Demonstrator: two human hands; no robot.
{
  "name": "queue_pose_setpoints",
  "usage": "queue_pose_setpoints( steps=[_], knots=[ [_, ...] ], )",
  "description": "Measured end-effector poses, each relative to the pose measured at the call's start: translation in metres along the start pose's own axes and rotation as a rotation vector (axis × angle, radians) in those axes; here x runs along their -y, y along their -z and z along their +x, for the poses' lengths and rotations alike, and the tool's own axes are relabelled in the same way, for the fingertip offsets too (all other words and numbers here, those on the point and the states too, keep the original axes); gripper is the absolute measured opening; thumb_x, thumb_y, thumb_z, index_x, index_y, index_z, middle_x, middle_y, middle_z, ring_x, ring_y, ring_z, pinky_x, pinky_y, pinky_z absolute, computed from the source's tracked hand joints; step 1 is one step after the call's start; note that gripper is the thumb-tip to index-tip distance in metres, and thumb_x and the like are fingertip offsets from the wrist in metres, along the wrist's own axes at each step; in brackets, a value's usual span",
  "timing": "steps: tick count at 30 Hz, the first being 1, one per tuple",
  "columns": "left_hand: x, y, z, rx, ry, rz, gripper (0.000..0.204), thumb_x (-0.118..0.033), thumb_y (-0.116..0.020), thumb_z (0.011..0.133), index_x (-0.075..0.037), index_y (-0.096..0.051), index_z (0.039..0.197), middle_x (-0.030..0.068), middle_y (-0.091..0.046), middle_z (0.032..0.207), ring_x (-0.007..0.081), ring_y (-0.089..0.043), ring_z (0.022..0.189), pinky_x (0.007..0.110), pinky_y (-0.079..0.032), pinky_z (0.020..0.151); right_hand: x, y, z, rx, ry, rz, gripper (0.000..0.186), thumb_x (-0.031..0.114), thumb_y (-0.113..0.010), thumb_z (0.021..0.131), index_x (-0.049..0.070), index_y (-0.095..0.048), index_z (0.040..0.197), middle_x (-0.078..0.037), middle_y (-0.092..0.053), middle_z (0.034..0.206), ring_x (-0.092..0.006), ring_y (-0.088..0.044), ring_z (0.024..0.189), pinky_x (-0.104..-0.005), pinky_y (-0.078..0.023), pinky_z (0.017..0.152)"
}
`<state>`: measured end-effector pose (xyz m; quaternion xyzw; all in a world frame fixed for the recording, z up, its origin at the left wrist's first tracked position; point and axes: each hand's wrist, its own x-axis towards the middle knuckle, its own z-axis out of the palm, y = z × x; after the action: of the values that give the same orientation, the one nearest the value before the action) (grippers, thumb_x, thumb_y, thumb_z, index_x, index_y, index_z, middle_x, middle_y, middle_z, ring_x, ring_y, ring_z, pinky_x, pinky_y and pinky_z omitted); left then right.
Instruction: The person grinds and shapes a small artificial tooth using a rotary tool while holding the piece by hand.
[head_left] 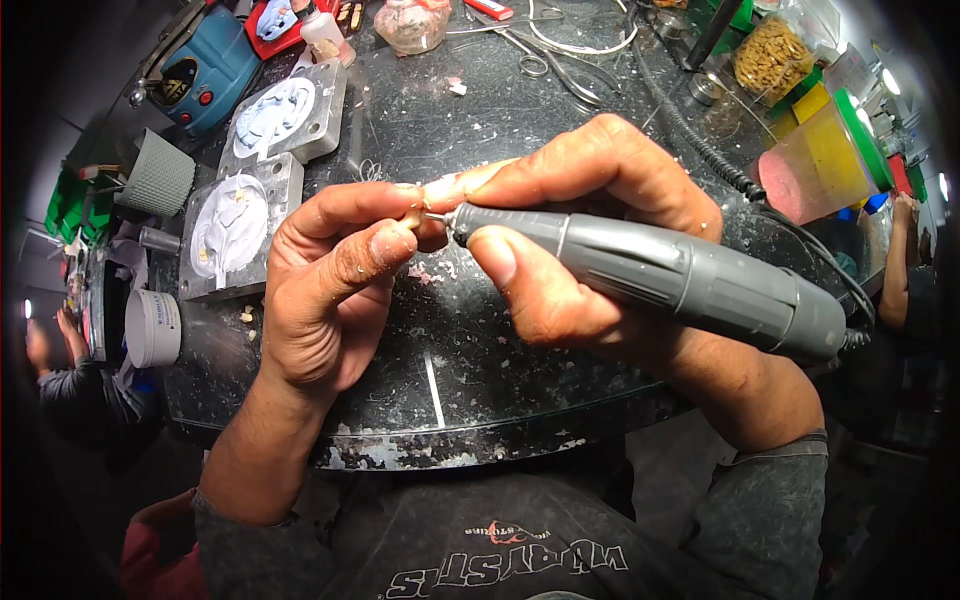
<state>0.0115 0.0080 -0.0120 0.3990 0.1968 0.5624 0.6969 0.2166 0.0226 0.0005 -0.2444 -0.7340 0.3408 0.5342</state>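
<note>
My left hand (pixel 335 280) pinches a small cream-coloured piece (pixel 414 218) between thumb and fingertips, a little left of centre. My right hand (pixel 550 290) grips a grey rotary handpiece (pixel 630 268), its thumb along the near side and forefinger over the top. The thin metal bit (pixel 435 216) points left and meets or nearly meets the piece. A coiled cord (pixel 690 135) runs at the back right. Left of my hands lie two metal moulds with pale plaster fillings (pixel 282 105), (pixel 221 242) and some small crumbs.
A white tub (pixel 153 328), grey cup (pixel 158 172) and blue machine (pixel 200 65) stand left. Scissors and pliers (pixel 560 70) lie at the back. A green-lidded container (pixel 810 165) and bag (pixel 770 60) are right. Other people (pixel 70 390), (pixel 895 260) appear at both sides of the dark bench (pixel 520 410).
</note>
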Motion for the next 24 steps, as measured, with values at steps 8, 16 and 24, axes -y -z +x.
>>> queue_pose_setpoints(
  steps=[8, 16, 24],
  knots=[
    [0.001, 0.001, 0.0, -0.013, -0.027, 0.043, 0.023, 0.002, -0.065, 0.086, 0.003, -0.066, 0.109, 0.018, -0.069, 0.105, 0.0221, -0.068, 0.096, 0.034, -0.053, 0.092, 0.004, 0.001, 0.001, 0.021, -0.075, -0.012, 0.02, -0.005, -0.064, 0.08, -0.001, -0.056, 0.098, -0.019, -0.069, 0.1, -0.0227, -0.068, 0.096, -0.0355, -0.056, 0.087],
    [-0.001, 0.003, 0.002, 0.043, -0.002, 0.005, 0.024, 0.002, -0.061, 0.088, 0.003, -0.065, 0.112, 0.0209, -0.068, 0.107, 0.0227, -0.068, 0.097, 0.034, -0.053, 0.092, 0.01, 0.004, 0.001, 0.035, -0.147, 0.134, 0.018, -0.003, -0.057, 0.083, 0.0, -0.052, 0.1, -0.022, -0.068, 0.104, -0.0251, -0.067, 0.101, -0.0396, -0.053, 0.093],
    [-0.002, -0.001, 0.002, 0.029, -0.047, 0.091, 0.023, 0.002, -0.063, 0.087, 0.004, -0.066, 0.11, 0.0198, -0.069, 0.108, 0.0239, -0.068, 0.098, 0.036, -0.053, 0.093, 0.006, 0.002, 0.002, 0.025, -0.079, 0.073, 0.018, -0.004, -0.06, 0.081, 0.0, -0.055, 0.099, -0.019, -0.069, 0.101, -0.0235, -0.068, 0.098, -0.0375, -0.054, 0.09]
  ],
)
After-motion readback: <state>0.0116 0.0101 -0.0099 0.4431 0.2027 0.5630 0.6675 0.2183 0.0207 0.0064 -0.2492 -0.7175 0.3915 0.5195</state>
